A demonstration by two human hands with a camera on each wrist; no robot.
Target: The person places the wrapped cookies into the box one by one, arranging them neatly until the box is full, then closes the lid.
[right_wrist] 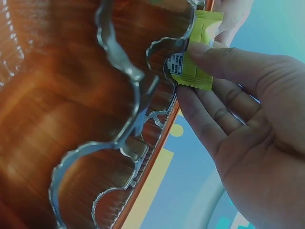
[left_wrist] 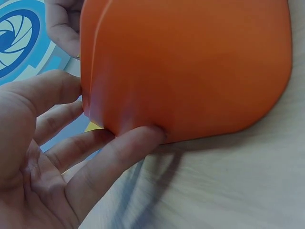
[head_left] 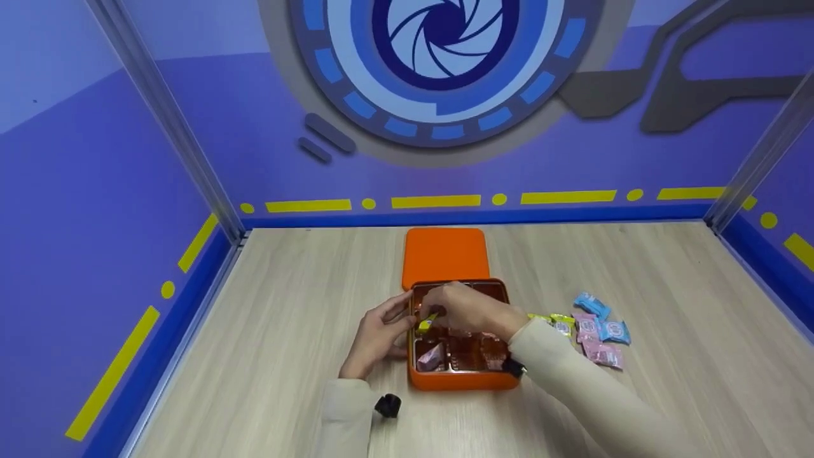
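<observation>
An orange box [head_left: 464, 381] with a clear divided insert stands at the middle of the table. My right hand [head_left: 467, 308] reaches over its left compartments and pinches a small yellow wrapped candy [right_wrist: 205, 52] between thumb and fingers. In the right wrist view the candy overlaps the insert's scalloped edge. One pink wrapped candy [head_left: 431, 358] lies in the front left compartment. Against the box's left side rests my left hand [head_left: 375, 334], its spread fingertips touching the outer wall [left_wrist: 190, 71]. The right hand hides part of the back compartments.
Behind the box lies a flat orange lid [head_left: 445, 254]. To the right are several wrapped candies: yellow [head_left: 562, 324], pink [head_left: 603, 354] and blue [head_left: 614, 331]. A printed blue wall [head_left: 420, 178] closes off the table's back edge, with side panels left and right.
</observation>
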